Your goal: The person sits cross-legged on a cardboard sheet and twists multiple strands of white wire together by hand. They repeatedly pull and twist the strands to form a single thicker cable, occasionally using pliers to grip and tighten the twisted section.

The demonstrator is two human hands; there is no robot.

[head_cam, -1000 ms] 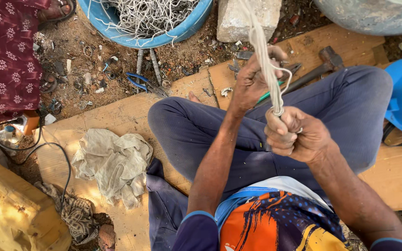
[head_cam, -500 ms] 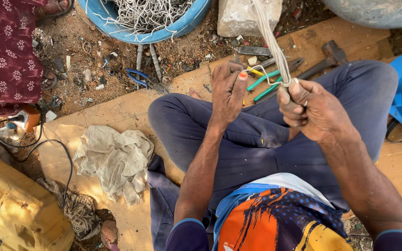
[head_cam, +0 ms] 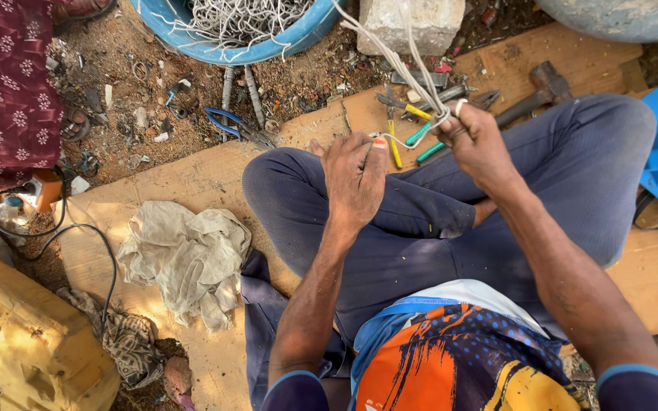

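A person sits cross-legged on a wooden board (head_cam: 192, 183) laid over bare ground, seen from above through the head camera, working a bundle of pale wires (head_cam: 413, 68).

The right hand (head_cam: 477, 141) is closed in a fist around the wires, which loop at the knuckles and run up and away toward the far edge of the view. The left hand (head_cam: 356, 179) rests over the left knee, fingers drawn together and curled downward; it appears to pinch the loose end of the loop, though the fingertips are turned away and the contact cannot be confirmed.

Just beyond the hands, on the board, lie screwdrivers (head_cam: 413, 133) with yellow and green handles, and a hammer (head_cam: 535, 91) lies to their right. Blue-handled pliers (head_cam: 234, 125) sit on the dirt to the far left of the knees. A blue tub (head_cam: 268, 49) at the far edge holds a tangle of similar wires, beside a stone block (head_cam: 409, 23). A crumpled cloth (head_cam: 188, 255) lies on the board to the near left, with a black cable (head_cam: 55, 232) curling past it.

The step in hand looks like drawing the wires taut and gathering them into a loop. The next move likely calls for the left hand to take a firm grip near the right fist, so that the strands stay together without slipping.
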